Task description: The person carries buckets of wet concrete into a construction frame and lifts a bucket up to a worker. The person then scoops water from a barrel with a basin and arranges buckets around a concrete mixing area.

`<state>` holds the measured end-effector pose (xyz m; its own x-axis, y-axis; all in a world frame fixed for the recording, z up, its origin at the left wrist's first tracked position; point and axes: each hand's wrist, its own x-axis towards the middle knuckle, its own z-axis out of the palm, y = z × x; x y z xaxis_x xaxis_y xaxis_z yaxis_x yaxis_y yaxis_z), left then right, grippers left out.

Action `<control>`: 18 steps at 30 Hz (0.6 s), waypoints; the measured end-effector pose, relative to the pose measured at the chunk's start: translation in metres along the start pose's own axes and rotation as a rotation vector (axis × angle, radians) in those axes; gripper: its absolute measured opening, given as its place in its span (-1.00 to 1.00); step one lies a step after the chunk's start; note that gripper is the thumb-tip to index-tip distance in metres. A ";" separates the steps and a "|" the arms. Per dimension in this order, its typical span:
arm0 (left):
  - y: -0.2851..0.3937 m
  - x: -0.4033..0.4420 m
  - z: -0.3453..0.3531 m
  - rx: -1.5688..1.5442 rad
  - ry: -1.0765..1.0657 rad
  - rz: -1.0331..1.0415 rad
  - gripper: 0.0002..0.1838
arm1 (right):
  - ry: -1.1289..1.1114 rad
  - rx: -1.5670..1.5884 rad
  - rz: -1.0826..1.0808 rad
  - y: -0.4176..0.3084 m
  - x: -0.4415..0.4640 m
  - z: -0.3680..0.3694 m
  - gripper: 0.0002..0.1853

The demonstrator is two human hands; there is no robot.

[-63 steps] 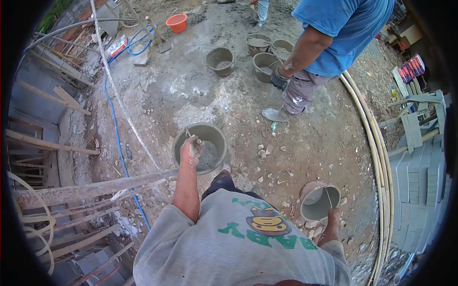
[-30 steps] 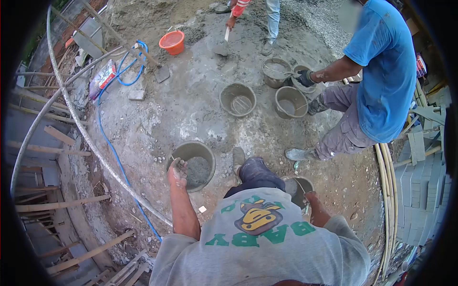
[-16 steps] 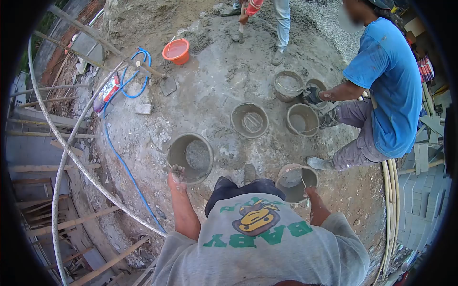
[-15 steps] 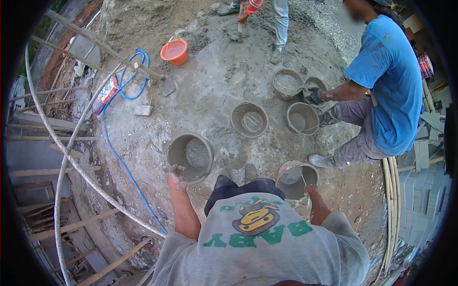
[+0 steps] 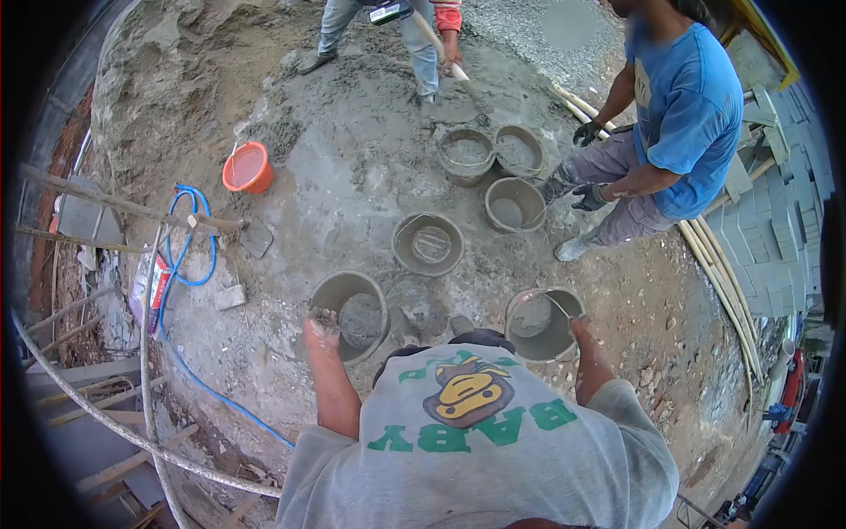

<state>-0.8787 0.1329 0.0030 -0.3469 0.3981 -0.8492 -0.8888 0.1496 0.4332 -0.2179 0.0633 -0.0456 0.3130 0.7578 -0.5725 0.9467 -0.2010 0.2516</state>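
Observation:
My left hand point(image 5: 323, 321) is closed at the left rim of a grey bucket point(image 5: 382, 309), fingers caked with grey. The bucket tilts, showing a rough grey patch at its bottom. On my other side, my right hand point(image 5: 579, 330) grips a second grey bucket point(image 5: 511, 331) at its right edge, where the wire handle ends; the fingers are partly hidden. That bucket leans too, with grey material inside. Between and ahead of the two stands another bucket point(image 5: 401, 256) with a ribbed bottom. My feet are partly covered by my shirt.
A co-worker in a blue shirt point(image 5: 696, 106) stands at right beside several buckets point(image 5: 515, 204). Another person holds a shovel handle point(image 5: 432, 35) at the back. An orange bucket point(image 5: 249, 181), a blue hose point(image 5: 189, 353) and wooden poles point(image 5: 79, 194) lie left.
The view has shifted and turned. The blue-shirted co-worker has straightened up, with hands off the buckets. The shovel has swung. Both my hands stay at their buckets.

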 end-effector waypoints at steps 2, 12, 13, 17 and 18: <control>0.005 -0.008 0.002 0.045 0.021 -0.024 -0.95 | 0.134 -0.358 -0.077 0.017 0.012 0.051 -0.81; 0.037 0.047 0.009 0.171 -0.050 0.012 -0.93 | 0.071 -0.018 0.140 0.013 -0.095 0.052 -0.82; 0.041 0.051 0.012 0.181 -0.058 0.016 -0.92 | 0.167 -0.009 0.169 0.013 -0.105 0.067 -0.77; 0.048 0.053 0.021 0.153 -0.121 0.042 -0.89 | 0.500 -0.279 0.167 0.013 -0.122 0.094 -0.61; 0.050 0.055 0.022 0.162 -0.130 0.046 -0.88 | 0.505 -0.251 0.165 0.009 -0.125 0.088 -0.61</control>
<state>-0.9353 0.1821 -0.0154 -0.3347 0.5197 -0.7860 -0.8099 0.2678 0.5219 -0.2418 -0.0878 -0.0399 0.3219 0.9431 -0.0832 0.8225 -0.2350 0.5179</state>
